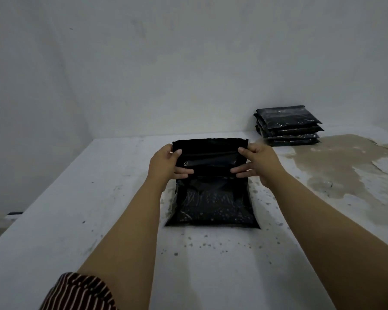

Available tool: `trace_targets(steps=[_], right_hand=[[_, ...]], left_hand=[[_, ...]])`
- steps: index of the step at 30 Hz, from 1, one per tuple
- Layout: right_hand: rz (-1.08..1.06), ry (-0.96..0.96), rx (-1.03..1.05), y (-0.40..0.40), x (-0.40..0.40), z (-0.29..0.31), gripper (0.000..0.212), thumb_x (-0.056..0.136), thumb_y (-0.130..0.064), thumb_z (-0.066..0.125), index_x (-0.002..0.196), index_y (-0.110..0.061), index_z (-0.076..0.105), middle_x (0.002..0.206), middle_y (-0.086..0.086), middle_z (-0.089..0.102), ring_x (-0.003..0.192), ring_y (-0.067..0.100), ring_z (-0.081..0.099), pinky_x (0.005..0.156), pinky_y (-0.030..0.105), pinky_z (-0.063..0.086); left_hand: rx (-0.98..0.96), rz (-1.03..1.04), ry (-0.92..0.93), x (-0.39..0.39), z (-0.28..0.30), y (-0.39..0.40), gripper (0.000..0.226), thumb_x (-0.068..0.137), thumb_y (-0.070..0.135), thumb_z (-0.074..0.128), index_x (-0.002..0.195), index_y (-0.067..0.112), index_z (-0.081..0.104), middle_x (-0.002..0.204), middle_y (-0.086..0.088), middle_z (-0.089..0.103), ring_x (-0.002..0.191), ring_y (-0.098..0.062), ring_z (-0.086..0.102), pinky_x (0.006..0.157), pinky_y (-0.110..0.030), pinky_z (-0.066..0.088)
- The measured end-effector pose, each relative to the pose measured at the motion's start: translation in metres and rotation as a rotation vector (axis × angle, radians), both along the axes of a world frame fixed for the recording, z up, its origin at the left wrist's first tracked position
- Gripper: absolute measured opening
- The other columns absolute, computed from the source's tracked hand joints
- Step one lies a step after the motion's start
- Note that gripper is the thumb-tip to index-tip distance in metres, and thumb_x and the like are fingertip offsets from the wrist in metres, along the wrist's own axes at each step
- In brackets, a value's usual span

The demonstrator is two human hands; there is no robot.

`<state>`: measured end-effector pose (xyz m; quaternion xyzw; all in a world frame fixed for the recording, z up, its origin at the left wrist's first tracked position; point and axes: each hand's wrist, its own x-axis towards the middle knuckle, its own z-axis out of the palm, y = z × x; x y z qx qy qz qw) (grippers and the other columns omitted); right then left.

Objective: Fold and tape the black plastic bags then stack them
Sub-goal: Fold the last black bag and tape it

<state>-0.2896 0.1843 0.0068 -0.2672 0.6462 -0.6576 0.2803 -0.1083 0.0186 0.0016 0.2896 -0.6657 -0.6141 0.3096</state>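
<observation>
A filled black plastic bag [211, 198] lies flat on the white worktop [76, 198], its body toward the person and its open flap [211, 148] raised at the far end. The left hand [166, 164] pinches the flap's left edge, thumb in front and fingers curled round it; the right hand [255, 162] pinches the right edge the same way. Beyond the bag and to its right, against the wall, sits a stack of finished bags [288, 126]. To the bag's right a brownish stain [345, 166] spreads over the worktop, and dark specks dot the surface around the bag. The step in hand looks like folding the flap down. If the hands pull unevenly, the fold may land skewed and crease, so tape would seal poorly. No tape is visible.
</observation>
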Motion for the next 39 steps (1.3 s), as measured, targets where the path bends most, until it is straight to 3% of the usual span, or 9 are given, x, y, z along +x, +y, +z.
trace_targets(steps=[4,9,16,20,25,30,33,36,39], right_hand=[[0.029,-0.014,-0.011,0.007,0.004,-0.002,0.017,0.096,-0.018,0.056,0.111,-0.017,0.063,0.116,0.008,0.066,0.077,0.037,0.072,0.070,0.047,0.060],[0.033,0.024,-0.022,0.016,0.012,-0.003,0.021,0.097,-0.019,0.055,0.117,-0.016,0.062,0.117,0.006,0.067,0.081,0.032,0.073,0.072,0.043,0.060],[0.065,0.056,-0.014,0.033,0.027,-0.008,0.023,0.098,-0.016,0.053,0.119,-0.015,0.063,0.112,0.010,0.069,0.087,0.029,0.073,0.074,0.040,0.060],[0.050,0.118,-0.008,0.043,0.032,-0.013,0.020,0.098,-0.013,0.053,0.112,-0.016,0.066,0.107,0.008,0.071,0.090,0.023,0.072,0.078,0.034,0.059],[0.085,0.239,0.016,0.057,0.034,-0.021,0.024,0.095,-0.006,0.055,0.112,-0.019,0.066,0.095,0.005,0.073,0.088,0.013,0.071,0.084,0.025,0.057],[0.135,0.300,0.032,0.070,0.038,-0.026,0.022,0.090,0.004,0.059,0.101,-0.008,0.074,0.096,0.001,0.075,0.090,0.007,0.070,0.079,0.013,0.053],[0.155,0.365,0.097,0.077,0.040,-0.028,0.025,0.088,0.007,0.058,0.095,-0.009,0.076,0.095,-0.004,0.075,0.094,0.000,0.068,0.080,0.007,0.049],[0.179,0.374,0.132,0.079,0.040,-0.029,0.023,0.087,0.008,0.058,0.092,-0.005,0.076,0.098,-0.001,0.074,0.097,-0.002,0.067,0.081,0.004,0.047],[0.198,0.373,0.148,0.080,0.040,-0.032,0.026,0.087,0.011,0.056,0.090,-0.005,0.076,0.104,0.001,0.073,0.103,0.002,0.066,0.085,0.007,0.048]], left_hand=[[-0.064,-0.011,-0.015,0.002,-0.005,0.003,0.020,0.104,0.020,0.043,0.119,0.011,0.053,0.125,-0.006,0.061,0.077,-0.034,0.074,0.073,-0.042,0.061],[-0.118,-0.010,0.016,0.011,-0.011,0.012,0.021,0.105,0.018,0.042,0.120,0.007,0.051,0.125,-0.007,0.063,0.082,-0.028,0.074,0.085,-0.039,0.058],[-0.066,-0.022,0.076,0.028,-0.022,0.026,0.026,0.104,0.012,0.043,0.127,0.006,0.054,0.127,-0.006,0.063,0.103,-0.022,0.070,0.102,-0.037,0.048],[-0.066,-0.021,0.076,0.040,-0.033,0.038,0.027,0.102,0.014,0.049,0.127,0.009,0.059,0.124,-0.004,0.067,0.111,-0.016,0.066,0.103,-0.034,0.047],[-0.160,0.045,0.014,0.057,-0.036,0.041,0.015,0.095,0.011,0.061,0.105,0.013,0.071,0.104,0.005,0.073,0.102,-0.010,0.067,0.097,-0.027,0.049],[-0.007,0.034,0.149,0.064,-0.037,0.048,0.020,0.094,-0.004,0.056,0.108,-0.002,0.069,0.108,-0.015,0.072,0.096,-0.025,0.072,0.091,-0.030,0.056],[0.030,0.060,0.169,0.067,-0.038,0.054,0.027,0.096,-0.008,0.044,0.106,-0.005,0.069,0.102,-0.017,0.072,0.088,-0.025,0.074,0.080,-0.025,0.058],[0.104,0.108,0.178,0.067,-0.038,0.056,0.037,0.095,-0.008,0.034,0.099,-0.004,0.070,0.101,-0.018,0.073,0.092,-0.026,0.071,0.080,-0.027,0.059],[0.175,0.084,0.179,0.068,-0.037,0.054,0.025,0.097,0.003,0.046,0.100,-0.002,0.070,0.102,-0.018,0.072,0.094,-0.026,0.070,0.087,-0.032,0.058]])
